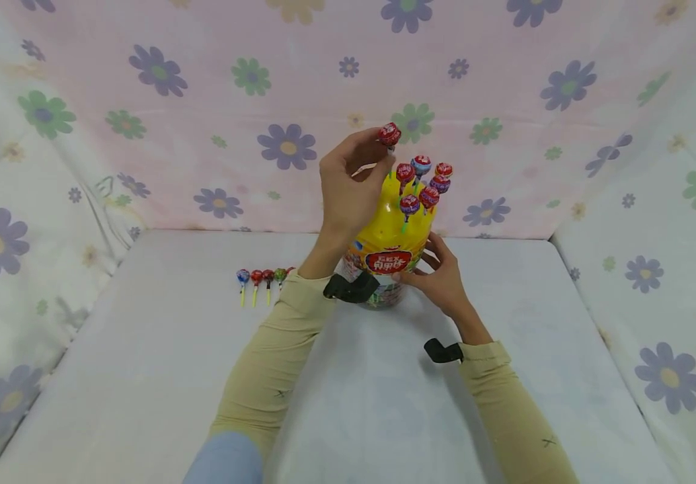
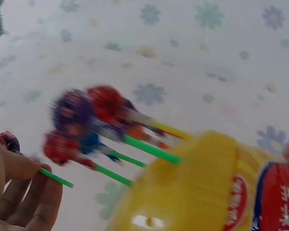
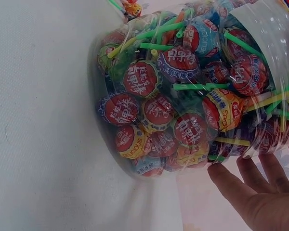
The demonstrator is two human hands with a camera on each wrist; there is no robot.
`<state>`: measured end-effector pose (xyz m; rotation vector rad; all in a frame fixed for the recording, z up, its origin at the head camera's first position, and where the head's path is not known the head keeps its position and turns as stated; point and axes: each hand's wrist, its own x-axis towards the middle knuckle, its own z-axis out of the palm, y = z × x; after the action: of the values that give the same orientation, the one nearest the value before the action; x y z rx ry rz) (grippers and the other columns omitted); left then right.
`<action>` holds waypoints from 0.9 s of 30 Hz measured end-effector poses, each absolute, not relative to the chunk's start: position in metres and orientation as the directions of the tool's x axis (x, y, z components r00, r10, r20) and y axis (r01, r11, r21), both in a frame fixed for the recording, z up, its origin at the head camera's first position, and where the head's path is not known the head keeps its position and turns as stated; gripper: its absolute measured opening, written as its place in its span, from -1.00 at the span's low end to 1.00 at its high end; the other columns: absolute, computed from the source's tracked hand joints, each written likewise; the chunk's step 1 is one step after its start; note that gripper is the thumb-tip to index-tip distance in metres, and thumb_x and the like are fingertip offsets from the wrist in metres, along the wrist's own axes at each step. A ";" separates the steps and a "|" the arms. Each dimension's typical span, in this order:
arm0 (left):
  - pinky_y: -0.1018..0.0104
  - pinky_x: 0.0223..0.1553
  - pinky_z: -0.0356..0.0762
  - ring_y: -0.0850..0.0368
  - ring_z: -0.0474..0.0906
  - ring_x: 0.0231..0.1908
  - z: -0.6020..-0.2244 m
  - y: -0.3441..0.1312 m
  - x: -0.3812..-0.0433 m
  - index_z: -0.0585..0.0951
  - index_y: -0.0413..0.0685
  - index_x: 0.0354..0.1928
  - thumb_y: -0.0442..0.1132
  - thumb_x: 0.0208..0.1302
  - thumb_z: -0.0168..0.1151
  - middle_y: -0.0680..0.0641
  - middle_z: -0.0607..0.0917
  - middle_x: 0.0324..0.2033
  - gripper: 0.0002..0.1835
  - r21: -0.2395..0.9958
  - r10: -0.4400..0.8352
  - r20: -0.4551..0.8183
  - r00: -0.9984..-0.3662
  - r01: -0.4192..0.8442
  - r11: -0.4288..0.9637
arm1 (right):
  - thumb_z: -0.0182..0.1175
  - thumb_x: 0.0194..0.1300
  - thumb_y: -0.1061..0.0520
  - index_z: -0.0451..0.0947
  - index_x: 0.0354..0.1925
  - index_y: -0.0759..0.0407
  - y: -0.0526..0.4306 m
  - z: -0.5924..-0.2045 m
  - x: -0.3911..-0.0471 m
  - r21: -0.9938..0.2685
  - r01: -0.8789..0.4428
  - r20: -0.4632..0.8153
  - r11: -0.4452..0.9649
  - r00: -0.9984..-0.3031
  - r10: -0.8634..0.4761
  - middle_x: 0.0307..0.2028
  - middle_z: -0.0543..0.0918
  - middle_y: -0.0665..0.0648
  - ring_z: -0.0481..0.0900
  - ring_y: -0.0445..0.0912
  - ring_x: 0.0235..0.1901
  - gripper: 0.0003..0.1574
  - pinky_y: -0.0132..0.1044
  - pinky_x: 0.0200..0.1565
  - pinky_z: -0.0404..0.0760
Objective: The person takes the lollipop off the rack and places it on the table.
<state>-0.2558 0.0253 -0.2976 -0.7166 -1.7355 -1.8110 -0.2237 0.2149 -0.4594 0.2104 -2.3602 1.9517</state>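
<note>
At upper centre, the left hand [image 1: 350, 191] pinches in its fingertips a glossy red-wrapped, ball-shaped lollipop [image 1: 389, 134], near a yellow-domed, clear plastic jar [image 1: 387, 245]. The right hand [image 1: 442, 279], centre right, grips the jar's rounded side.

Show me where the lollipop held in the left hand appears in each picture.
Head view: the held lollipop is in the upper part, slightly right of the middle.
Left wrist view: at the left edge, below mid-height, its green stick slanting down to the right.
Right wrist view: not in it.
Shared landmark: the candy jar, yellow on top in the head and left wrist views; its clear, lollipop-filled body fills much of the right wrist view.
</note>
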 end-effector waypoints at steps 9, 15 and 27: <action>0.23 -0.08 0.75 -0.05 0.73 -0.16 -0.302 -0.010 -0.231 0.61 -0.44 0.12 -0.52 0.30 0.29 -0.34 0.73 -0.12 -0.66 0.732 -0.034 0.681 -0.731 0.682 -0.004 | 0.49 0.18 0.24 0.14 0.56 -0.04 0.214 -0.458 -0.222 -0.975 -0.143 0.134 0.169 -0.989 -0.064 0.37 0.38 0.22 0.37 0.16 0.39 0.13 0.15 0.36 0.43; 0.37 -0.11 0.73 0.14 0.72 -0.20 -0.332 -0.039 -0.226 0.62 -0.40 0.12 -0.51 0.29 0.31 -0.34 0.73 -0.14 -0.65 0.801 -0.090 0.598 -0.796 0.596 0.059 | 0.50 0.17 0.25 0.15 0.55 -0.02 0.214 -0.459 -0.223 -0.974 -0.151 0.141 0.170 -0.988 -0.068 0.35 0.38 0.23 0.38 0.17 0.39 0.12 0.16 0.35 0.44; 0.55 -0.23 0.67 -0.30 0.70 -0.13 -0.418 -0.080 -0.217 0.61 -0.32 0.18 -0.50 0.28 0.33 -0.39 0.70 -0.12 -0.59 0.947 -0.097 0.310 -0.946 0.297 0.123 | 0.49 0.16 0.27 0.16 0.54 -0.01 0.214 -0.458 -0.221 -0.972 -0.153 0.145 0.175 -0.988 -0.062 0.35 0.38 0.24 0.39 0.20 0.38 0.11 0.17 0.32 0.47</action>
<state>-0.2167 -0.0801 -0.4182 -0.1961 -2.1097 -1.8931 -0.2212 0.2137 -0.4580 0.2155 -2.3521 1.9605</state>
